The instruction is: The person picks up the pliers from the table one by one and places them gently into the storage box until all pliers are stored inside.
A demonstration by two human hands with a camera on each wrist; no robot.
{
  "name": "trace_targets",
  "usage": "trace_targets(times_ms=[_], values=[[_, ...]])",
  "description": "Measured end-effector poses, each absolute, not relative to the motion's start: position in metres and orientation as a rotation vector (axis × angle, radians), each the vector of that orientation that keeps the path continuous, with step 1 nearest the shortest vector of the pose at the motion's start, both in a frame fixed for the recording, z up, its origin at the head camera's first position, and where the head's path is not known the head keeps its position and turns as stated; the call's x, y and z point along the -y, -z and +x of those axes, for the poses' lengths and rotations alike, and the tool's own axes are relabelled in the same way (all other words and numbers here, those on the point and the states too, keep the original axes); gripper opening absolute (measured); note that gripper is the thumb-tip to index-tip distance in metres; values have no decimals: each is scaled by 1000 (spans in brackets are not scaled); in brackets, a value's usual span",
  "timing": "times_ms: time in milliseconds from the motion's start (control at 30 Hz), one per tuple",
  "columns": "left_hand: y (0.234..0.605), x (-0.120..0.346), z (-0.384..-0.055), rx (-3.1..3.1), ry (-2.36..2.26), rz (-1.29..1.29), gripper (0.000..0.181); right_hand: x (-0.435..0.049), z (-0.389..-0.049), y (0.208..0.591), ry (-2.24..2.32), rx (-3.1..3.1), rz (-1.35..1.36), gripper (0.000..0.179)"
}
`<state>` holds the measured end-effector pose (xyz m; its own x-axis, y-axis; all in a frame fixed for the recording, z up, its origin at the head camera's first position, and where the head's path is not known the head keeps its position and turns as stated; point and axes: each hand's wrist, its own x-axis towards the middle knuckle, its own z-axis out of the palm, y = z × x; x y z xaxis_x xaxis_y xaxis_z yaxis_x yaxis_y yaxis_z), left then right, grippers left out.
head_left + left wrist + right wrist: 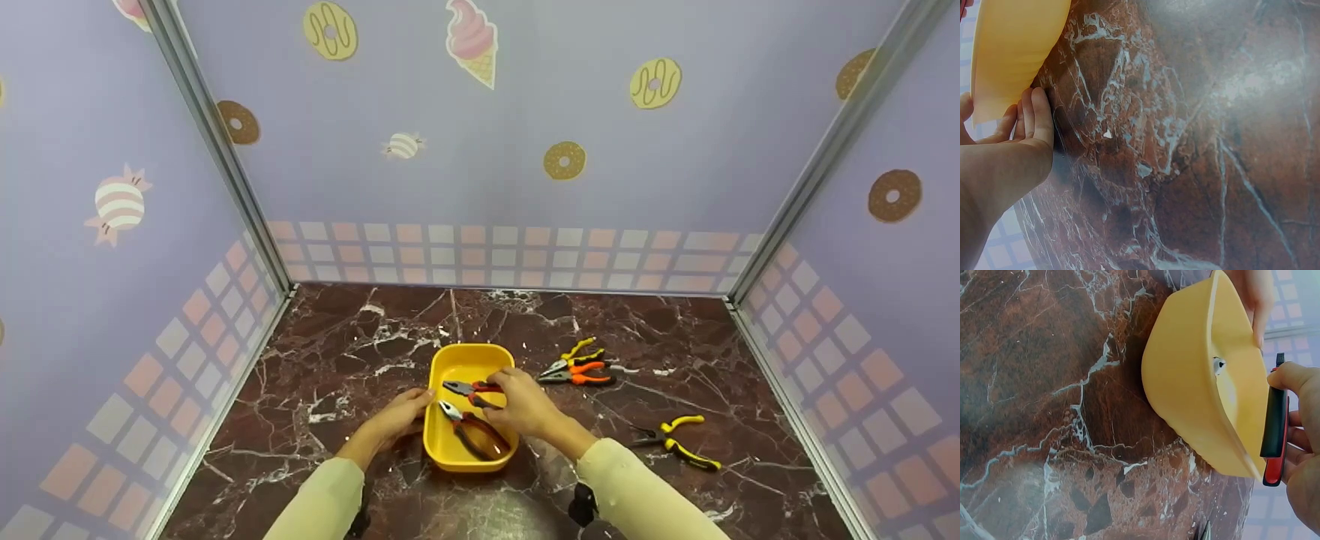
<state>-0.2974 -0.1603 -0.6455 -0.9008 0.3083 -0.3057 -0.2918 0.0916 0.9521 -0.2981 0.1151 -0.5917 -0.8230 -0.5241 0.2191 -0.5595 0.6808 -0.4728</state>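
At the left, the person's left hand [401, 414] holds the side of a yellow, round-cornered, probably plastic bin [442, 451], thumb over the rim and fingers along the outer wall; the bin looks light and slightly flexible, so it may slide easily on the marbled reddish-brown tabletop [652, 330]. Inside lie pliers with dark, red-trimmed handles [463, 421]. Above them, over the bin, the right hand [525, 405] grips red-and-black-handled metal pliers [474, 388] by the handles, jaws pointing left. These should be dense, stiff and hard to damage; the handles seem the surest hold, the bare metal slicker. Further right lie yellow-and-black pliers [574, 360] beside orange-and-black pliers [576, 376], then spread yellow-handled pliers [666, 432].
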Motion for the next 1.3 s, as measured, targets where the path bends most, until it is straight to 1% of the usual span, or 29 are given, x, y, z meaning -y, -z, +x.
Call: trace_targets(times_ms=[600, 1300], values=[[644, 158, -297, -1944, -1877, 29, 52, -109, -294, 604, -862, 2826, 895, 42], [646, 159, -296, -1964, -1867, 27, 51, -100, -289, 610, -783, 2832, 912, 41]])
